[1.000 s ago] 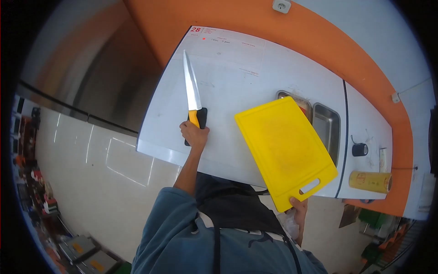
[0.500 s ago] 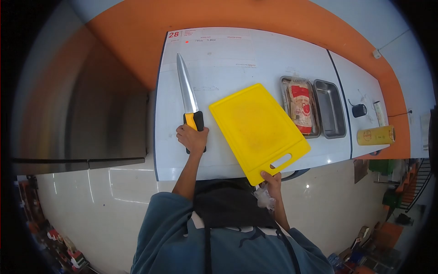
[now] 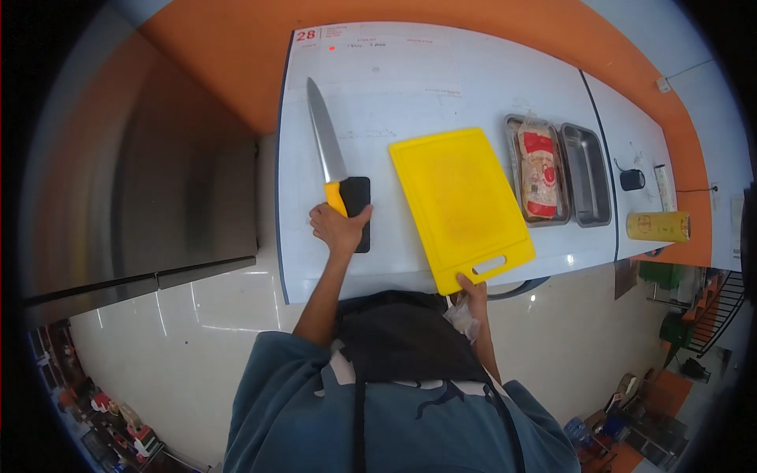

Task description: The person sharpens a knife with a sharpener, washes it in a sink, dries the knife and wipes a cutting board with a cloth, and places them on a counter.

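My left hand [image 3: 337, 227] is closed around the yellow handle of a large kitchen knife [image 3: 325, 130], whose blade points away from me. The thumb of that hand reaches over a flat black object, maybe a phone [image 3: 359, 197], lying beside the handle. A yellow cutting board [image 3: 457, 193] is to the right of the knife, slightly turned. My right hand [image 3: 473, 293] grips its near edge by the handle slot, thumb on top and fingers hidden beneath. Crumpled clear plastic [image 3: 462, 319] hangs at my right wrist.
On the white table [image 3: 378, 272], right of the board, a metal tray [image 3: 562, 214] holds a red-labelled food package [image 3: 539, 169]. Another metal tray [image 3: 585, 177] stands beside it. Farther right are a small black device [image 3: 632, 180] and a yellow roll [image 3: 658, 227]. A metal cabinet [image 3: 189, 173] stands left.
The cutting board has turned clockwise and sits straighter to the table. The knife handle lies slightly farther left against the black object. My view has shifted a little.
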Motion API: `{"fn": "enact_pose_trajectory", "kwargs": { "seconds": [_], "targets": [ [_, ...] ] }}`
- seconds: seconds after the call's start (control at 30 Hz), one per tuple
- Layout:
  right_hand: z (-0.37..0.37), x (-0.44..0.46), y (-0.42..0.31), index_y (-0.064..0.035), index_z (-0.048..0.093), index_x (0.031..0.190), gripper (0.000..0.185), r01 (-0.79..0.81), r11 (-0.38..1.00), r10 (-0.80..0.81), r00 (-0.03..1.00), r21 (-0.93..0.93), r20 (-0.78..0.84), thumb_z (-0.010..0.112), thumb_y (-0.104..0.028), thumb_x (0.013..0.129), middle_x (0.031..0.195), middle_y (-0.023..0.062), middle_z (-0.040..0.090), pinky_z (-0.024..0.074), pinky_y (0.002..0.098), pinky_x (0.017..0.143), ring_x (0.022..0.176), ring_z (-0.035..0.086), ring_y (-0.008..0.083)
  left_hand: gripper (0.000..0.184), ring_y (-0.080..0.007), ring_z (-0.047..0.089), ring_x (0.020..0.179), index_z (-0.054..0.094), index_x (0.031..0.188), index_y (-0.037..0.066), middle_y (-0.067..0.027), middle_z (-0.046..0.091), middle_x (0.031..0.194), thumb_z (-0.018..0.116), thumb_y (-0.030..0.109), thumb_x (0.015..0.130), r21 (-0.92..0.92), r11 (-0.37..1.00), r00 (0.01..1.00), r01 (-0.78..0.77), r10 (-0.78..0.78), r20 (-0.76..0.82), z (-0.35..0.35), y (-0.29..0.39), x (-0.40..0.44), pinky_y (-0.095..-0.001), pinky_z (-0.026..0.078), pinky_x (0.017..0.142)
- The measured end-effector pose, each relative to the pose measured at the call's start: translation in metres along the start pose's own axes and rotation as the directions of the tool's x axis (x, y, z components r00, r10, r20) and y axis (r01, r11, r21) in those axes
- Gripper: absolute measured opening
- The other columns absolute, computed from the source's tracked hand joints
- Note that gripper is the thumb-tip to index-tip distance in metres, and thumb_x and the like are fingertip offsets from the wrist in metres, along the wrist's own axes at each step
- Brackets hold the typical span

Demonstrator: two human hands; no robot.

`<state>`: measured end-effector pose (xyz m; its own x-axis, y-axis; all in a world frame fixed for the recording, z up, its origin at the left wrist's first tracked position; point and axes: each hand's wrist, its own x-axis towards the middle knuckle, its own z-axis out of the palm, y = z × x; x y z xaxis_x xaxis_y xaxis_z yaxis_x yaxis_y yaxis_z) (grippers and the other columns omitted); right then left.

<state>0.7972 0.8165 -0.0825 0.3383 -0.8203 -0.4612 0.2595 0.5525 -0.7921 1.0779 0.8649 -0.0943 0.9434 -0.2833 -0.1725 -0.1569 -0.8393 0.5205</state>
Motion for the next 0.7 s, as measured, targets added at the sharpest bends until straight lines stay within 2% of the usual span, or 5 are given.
{"fn": "enact_pose_trajectory", "kwargs": {
  "seconds": [0.03, 0.23, 0.33, 0.53, 0.7],
  "targets": [
    [-0.023, 0.013, 0.011, 0.0001, 0.045, 0.128, 0.052, -0.075, 0.996, 0.077, 0.996, -0.048, 0.041, 0.067, -0.015, 0.084, 0.107, 0.0085, 0.060, 0.0501, 0.0319, 0.081, 0.096, 0.060, 0.0181, 0.081, -0.0379, 0.043, 0.113, 0.049, 0.110, -0.008, -0.0231, 0.045, 0.118, 0.084, 0.048, 0.063, -0.018, 1.000, 1.000, 0.011, -0.010, 0.020, -0.003, -0.006, 0.006, -0.0443, 0.038, 0.096],
    [-0.031, 0.045, 0.002, -0.0069, 0.059, 0.098, 0.021, -0.528, 0.839, 0.514, 0.848, -0.132, -0.127, 0.067, -0.021, 0.084, 0.059, 0.0024, 0.052, 0.0388, 0.0284, 0.045, 0.047, 0.050, 0.0164, 0.071, -0.0408, 0.065, 0.088, 0.049, 0.115, -0.009, -0.0275, 0.064, 0.093, 0.071, 0.050, 0.080, -0.167, 0.979, 0.991, -0.113, 0.123, 0.051, -0.035, -0.011, 0.090, -0.0435, 0.051, 0.079],
    [-0.025, 0.053, 0.011, -0.0107, 0.058, 0.080, 0.019, -0.539, 0.828, 0.488, 0.829, -0.156, -0.273, 0.068, -0.026, 0.085, 0.047, -0.0008, 0.038, 0.0258, 0.0281, 0.038, 0.035, 0.035, 0.0135, 0.059, -0.0423, 0.065, 0.090, 0.049, 0.116, -0.005, -0.0287, 0.065, 0.094, 0.063, 0.045, 0.087, -0.203, 0.965, 0.969, -0.164, 0.196, 0.151, -0.027, -0.013, 0.131, -0.0445, 0.051, 0.079],
    [-0.002, 0.045, -0.010, 0.0070, 0.068, 0.101, 0.038, -0.463, 0.731, 0.334, 0.883, -0.501, -0.329, 0.065, -0.029, 0.087, 0.069, 0.0082, 0.065, 0.0437, 0.0259, 0.064, 0.068, 0.058, 0.0151, 0.050, -0.0424, 0.065, 0.087, 0.048, 0.118, 0.000, -0.0263, 0.066, 0.092, 0.061, 0.039, 0.089, -0.132, 0.977, 0.969, -0.170, 0.190, 0.160, -0.011, 0.009, 0.142, -0.0472, 0.051, 0.079],
    [-0.011, 0.058, -0.010, 0.0089, 0.068, 0.102, 0.048, -0.545, 0.548, 0.425, 0.835, -0.635, -0.349, 0.064, -0.037, 0.087, 0.087, 0.0175, 0.069, 0.0452, 0.0284, 0.063, 0.069, 0.060, 0.0160, 0.055, -0.0408, 0.061, 0.101, 0.042, 0.124, 0.004, -0.0297, 0.059, 0.112, 0.064, 0.039, 0.087, -0.144, 0.927, 0.930, -0.346, 0.359, 0.075, 0.015, -0.004, 0.155, -0.0454, 0.049, 0.086]
  ]
}}
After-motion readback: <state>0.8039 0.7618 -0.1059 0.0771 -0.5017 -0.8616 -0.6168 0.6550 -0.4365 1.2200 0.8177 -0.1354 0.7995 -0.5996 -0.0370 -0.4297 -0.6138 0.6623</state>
